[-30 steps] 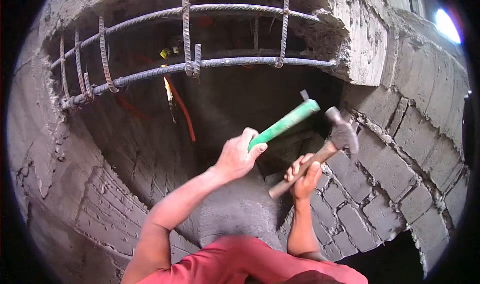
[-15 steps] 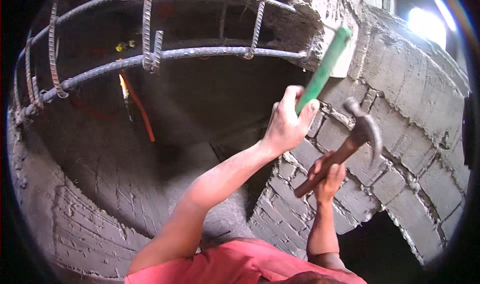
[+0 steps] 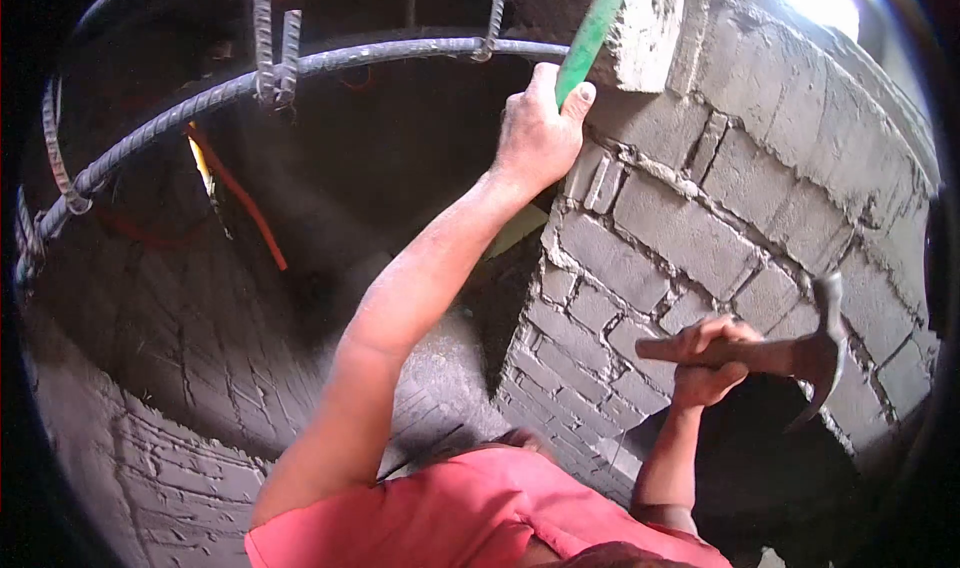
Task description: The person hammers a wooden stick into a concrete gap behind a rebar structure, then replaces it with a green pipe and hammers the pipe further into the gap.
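My left hand (image 3: 540, 133) is raised on an outstretched arm and closed around a long green bar (image 3: 592, 38). The bar slants up past the concrete stub, and its upper end runs out of the top of the view. Lower on the right, my right hand (image 3: 708, 358) grips a claw hammer (image 3: 815, 353) by its brown handle. The metal head points away to the right, its curved claw hanging downward in front of the block wall (image 3: 690, 228). A wide gap separates the hammer from the green bar.
Curved ribbed rebar (image 3: 370, 56) with upright ties crosses the upper left and meets a rough concrete stub (image 3: 650, 38). An orange tube (image 3: 245, 203) hangs behind it. Scored grey plaster (image 3: 180, 468) lies lower left; a dark opening (image 3: 770, 458) is at lower right.
My right hand has swung the hammer down and to the right, away from the green bar. My left hand and the bar sit higher and farther left in view, as the camera has shifted too.
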Action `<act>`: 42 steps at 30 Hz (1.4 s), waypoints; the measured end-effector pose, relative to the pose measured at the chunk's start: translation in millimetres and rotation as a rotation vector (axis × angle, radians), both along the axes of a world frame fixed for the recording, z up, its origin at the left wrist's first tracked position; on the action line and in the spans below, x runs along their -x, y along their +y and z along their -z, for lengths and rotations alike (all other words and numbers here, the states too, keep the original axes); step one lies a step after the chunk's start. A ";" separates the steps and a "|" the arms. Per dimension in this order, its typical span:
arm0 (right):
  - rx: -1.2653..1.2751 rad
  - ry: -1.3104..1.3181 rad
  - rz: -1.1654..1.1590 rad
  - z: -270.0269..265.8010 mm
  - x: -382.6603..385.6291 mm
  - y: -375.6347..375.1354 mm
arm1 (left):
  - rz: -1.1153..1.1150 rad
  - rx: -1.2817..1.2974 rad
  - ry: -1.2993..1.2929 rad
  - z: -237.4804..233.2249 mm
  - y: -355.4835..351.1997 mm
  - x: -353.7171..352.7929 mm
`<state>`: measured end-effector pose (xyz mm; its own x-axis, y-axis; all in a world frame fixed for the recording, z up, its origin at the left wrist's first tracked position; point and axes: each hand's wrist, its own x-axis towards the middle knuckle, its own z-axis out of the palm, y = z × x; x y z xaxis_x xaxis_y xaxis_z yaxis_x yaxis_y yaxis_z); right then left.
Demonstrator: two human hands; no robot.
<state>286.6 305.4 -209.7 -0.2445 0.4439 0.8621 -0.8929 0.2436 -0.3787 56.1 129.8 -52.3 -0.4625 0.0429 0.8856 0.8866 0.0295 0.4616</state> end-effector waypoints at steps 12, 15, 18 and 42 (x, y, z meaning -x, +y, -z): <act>0.305 -0.662 0.491 109.8 -99.9 14.6 | -0.598 0.775 0.558 -41.8 -90.0 -68.5; 0.499 -0.712 0.454 101.2 -100.9 22.5 | -0.399 0.453 0.652 52.9 -137.6 -55.0; 0.564 -0.664 0.428 110.1 -100.4 39.2 | -0.412 0.431 0.589 73.8 -133.8 -60.3; 0.307 -1.259 0.115 45.3 -93.4 103.7 | -0.718 0.142 0.202 -65.0 -36.5 -6.8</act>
<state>380.0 409.1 -255.0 -0.7538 0.6533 -0.0704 0.1349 0.0489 -0.9897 62.8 93.3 12.7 -0.2489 -0.0874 0.9646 0.6940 0.6786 0.2405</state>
